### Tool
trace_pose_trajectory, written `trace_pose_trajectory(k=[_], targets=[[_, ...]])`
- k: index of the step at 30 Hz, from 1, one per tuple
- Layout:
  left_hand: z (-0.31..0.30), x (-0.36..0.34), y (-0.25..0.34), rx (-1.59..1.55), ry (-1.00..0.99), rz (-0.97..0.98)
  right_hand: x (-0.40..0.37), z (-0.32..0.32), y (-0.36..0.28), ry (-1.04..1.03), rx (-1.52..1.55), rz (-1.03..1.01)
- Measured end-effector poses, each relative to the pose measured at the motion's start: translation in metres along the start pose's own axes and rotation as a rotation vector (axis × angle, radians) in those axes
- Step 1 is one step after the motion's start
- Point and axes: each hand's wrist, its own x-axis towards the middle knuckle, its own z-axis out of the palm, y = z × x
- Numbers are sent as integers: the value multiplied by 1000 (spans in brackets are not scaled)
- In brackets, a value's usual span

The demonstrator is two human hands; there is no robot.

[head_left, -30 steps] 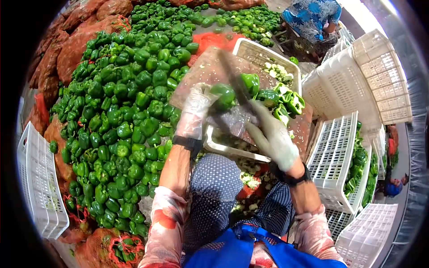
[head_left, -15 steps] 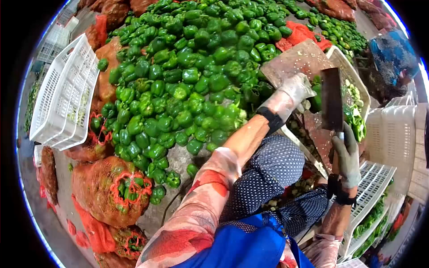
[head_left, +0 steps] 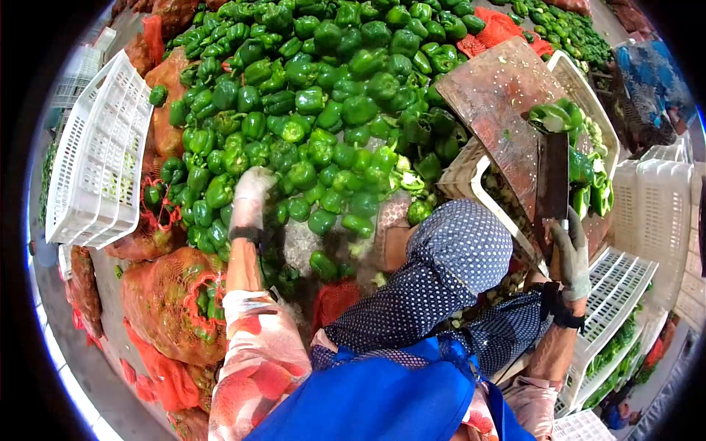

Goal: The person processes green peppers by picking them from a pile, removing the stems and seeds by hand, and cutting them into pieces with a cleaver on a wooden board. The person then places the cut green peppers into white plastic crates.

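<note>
My left hand [head_left: 252, 192], in a pale glove, is at the near edge of a big heap of green bell peppers [head_left: 309, 99]. Its fingers are turned down among the peppers, so their grip is hidden. In a grey glove, my right hand [head_left: 572, 257] is closed round the handle of a cleaver [head_left: 553, 176]. The broad dark blade lies over a worn cutting board [head_left: 500, 88] dotted with seeds. Just beyond the blade, cut green peppers [head_left: 559, 116] sit at the board's right side.
A white crate [head_left: 99, 158] stands at far left, near net sacks [head_left: 173, 305] of peppers. Under the board is another crate [head_left: 478, 173]. Stacked crates [head_left: 614, 294] flank my right arm. At upper right a person in blue [head_left: 651, 84] is close by.
My left hand has swung left from beside the cutting board to the pepper heap. Cut pepper now shows at the blade's tip. My right hand still holds the cleaver, slightly lower.
</note>
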Motion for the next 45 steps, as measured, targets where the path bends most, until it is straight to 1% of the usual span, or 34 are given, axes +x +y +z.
trace_pose_trajectory(k=[1, 2, 4, 5, 6, 7, 9, 10, 12, 13, 14, 16, 18, 19, 20, 22, 23, 25, 26, 27, 28, 29, 30, 31, 32, 34, 35, 36, 38, 39, 40, 42, 44, 45], targets=[[8, 6, -19, 205, 17, 143, -1, 3, -4, 2, 2, 0], [15, 14, -37, 310, 26, 161, -3, 5, -7, 7, 2, -1], [39, -35, 28, 511, 44, 198, -4, 6, -8, 17, -66, 1], [52, -9, -7, 398, 118, 310, -3, 4, -7, 3, -91, 10], [56, -17, 21, 420, 65, 172, -2, 3, -7, -10, -116, 18], [61, -13, 18, 319, 71, 180, -4, 6, -17, -20, -116, 51], [63, 3, 15, 449, 50, 249, -2, 2, -11, -32, -158, 26], [63, -4, 28, 292, -7, 28, -3, 3, -13, -32, -178, 23], [58, 6, 37, 618, -106, 147, -3, 1, -4, -25, -231, -116], [60, -2, 39, 721, -18, 292, -2, 0, -5, -28, -240, -104], [60, -3, 46, 760, -42, 275, -2, 0, -8, -30, -249, -91], [60, 12, 50, 956, -185, 183, -5, 3, -4, -14, -286, -179], [65, 17, 54, 1030, -228, 209, -6, 4, -5, 0, -148, -63], [62, 1, 67, 950, -212, 235, -3, 3, -2, -10, -37, 13], [63, -4, 70, 901, -183, 292, -3, 5, 1, 1, -21, -32], [65, -28, 94, 129, -326, 248, -5, 1, -9, -47, -102, -74], [71, -29, 94, -89, -397, 375, -5, 3, -8, -26, -123, -75], [78, -62, 148, -402, -462, 213, -2, 5, 10, -15, -1, -15], [87, -75, 173, -587, -586, 157, -3, 4, 7, -34, 1, -51], [103, -85, 198, -599, -615, 249, -4, 3, 3, -52, 4, -88], [120, -90, 219, -614, -653, 345, 2, 0, 29, -3, -84, -1], [141, -89, 237, -630, -700, 337, 2, 1, 29, 3, -204, -31], [164, -88, 258, -643, -753, 333, -8, -3, 0, -34, -258, 3], [184, -90, 278, -608, -834, 354, -8, -4, 20, 46, -336, -141], [209, -78, 286, -491, -857, 390, -18, -4, -2, 1, -203, -17], [238, -78, 312, -122, -842, 765, -33, -5, -7, 37, -226, -139], [264, -58, 305, -194, -905, 926, -39, -8, -8, 20, -265, -205], [281, -53, 308, -293, -1031, 677, -45, -12, -10, 7, -303, -273], [276, -65, 331, -227, -1079, 566, -51, -13, -26, -10, -234, -217], [289, -64, 337, -345, -1020, 583, -51, -14, -29, -22, -298, -242], [291, -59, 342, -181, -932, 544, -49, -14, -32, -37, -297, -219], [295, -57, 342, -328, -867, 538, -46, -13, -38, -65, -298, -180], [289, -54, 330, -418, -894, 535, -45, -15, -37, -76, -274, -204], [288, -60, 331, -525, -967, 356, -46, -18, -38, -95, -259, -178]])
